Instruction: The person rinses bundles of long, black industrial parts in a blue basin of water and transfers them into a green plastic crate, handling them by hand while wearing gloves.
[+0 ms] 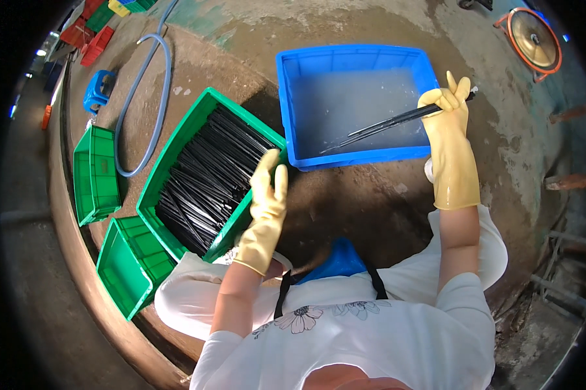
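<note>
A yellow rubber glove covers each hand. At the right rim of the blue tub (364, 159), my right hand (450, 123) grips a few thin black rods (397, 120). Their far ends slant down to the left over the cloudy water (345, 97), and short ends stick out past my fingers. My left hand (268, 201) is open, fingers stretched and apart, over the right edge of a green crate (169, 146). Many black rods (208, 169) lie packed lengthwise in that crate. Whether the left fingertips touch any rods, I cannot tell.
Two smaller green crates (98, 172) stand left of the full one. A grey-blue hose (166, 84) loops behind them, near a blue plastic stool (98, 91). An orange-rimmed round fan (533, 40) is at far right. A blue seat (337, 260) shows between my legs. The concrete floor looks wet.
</note>
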`<state>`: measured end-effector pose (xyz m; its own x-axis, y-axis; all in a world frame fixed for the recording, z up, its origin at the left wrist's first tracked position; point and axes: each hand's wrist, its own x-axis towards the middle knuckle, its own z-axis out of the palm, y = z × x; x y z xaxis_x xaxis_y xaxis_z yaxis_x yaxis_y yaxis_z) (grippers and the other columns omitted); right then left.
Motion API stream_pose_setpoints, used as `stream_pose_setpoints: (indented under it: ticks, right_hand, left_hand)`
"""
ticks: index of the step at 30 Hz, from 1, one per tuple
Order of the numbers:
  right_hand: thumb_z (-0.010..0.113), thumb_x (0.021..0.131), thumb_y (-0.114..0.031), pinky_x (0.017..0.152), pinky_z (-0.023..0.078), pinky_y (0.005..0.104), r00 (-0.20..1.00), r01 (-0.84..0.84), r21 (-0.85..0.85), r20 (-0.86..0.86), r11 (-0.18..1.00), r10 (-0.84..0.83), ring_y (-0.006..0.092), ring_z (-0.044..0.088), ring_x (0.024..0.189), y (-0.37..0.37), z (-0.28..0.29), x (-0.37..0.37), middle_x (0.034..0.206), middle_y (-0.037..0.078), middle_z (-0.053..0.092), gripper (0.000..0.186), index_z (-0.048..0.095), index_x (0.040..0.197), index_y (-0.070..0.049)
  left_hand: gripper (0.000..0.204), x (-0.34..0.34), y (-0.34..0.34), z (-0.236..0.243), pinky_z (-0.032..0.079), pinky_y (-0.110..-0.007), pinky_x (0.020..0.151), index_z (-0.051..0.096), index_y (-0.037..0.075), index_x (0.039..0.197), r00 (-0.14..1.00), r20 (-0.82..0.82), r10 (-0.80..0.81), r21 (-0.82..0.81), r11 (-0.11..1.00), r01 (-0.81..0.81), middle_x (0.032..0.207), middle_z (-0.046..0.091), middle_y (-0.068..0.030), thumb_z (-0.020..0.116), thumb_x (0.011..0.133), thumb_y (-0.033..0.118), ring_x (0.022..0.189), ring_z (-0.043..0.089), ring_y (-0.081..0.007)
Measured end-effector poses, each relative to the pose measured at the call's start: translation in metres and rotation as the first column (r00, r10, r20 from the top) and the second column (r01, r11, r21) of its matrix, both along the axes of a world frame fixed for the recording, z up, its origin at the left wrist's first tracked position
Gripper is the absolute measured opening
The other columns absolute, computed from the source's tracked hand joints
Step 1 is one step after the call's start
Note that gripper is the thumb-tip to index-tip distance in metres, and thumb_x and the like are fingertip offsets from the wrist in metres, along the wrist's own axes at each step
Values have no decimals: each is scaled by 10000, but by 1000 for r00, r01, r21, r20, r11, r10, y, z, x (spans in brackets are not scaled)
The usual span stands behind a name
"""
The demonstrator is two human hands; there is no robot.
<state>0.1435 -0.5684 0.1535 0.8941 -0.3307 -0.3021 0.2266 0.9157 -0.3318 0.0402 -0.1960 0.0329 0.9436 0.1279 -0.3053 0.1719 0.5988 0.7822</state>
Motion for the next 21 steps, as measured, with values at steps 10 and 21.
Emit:
stream_pose_setpoints:
  ticks: [10,21]
  right_hand:
    - [647,964,-499,496,450,232,877,-239,-26,-435,971,204,51,270,456,129,-20,-57,547,-88,284,501,707,963,-1]
    - [606,1012,-423,512,468,279,797,-579,-339,-427,741,427,168,561,510,149,-77,-98,629,113,640,489,715,960,51]
  left_hand:
    - [670,-15,-52,49,441,-426,1111,522,-23,1411,840,-119,-529,-51,849,527,1405,587,-186,540,1023,524,1303,560,-290]
    - [296,-64,-88,29,444,-273,374,561,20,1093,682,-389,-619,508,474,719,632,627,-79,640,991,287,393,524,-163]
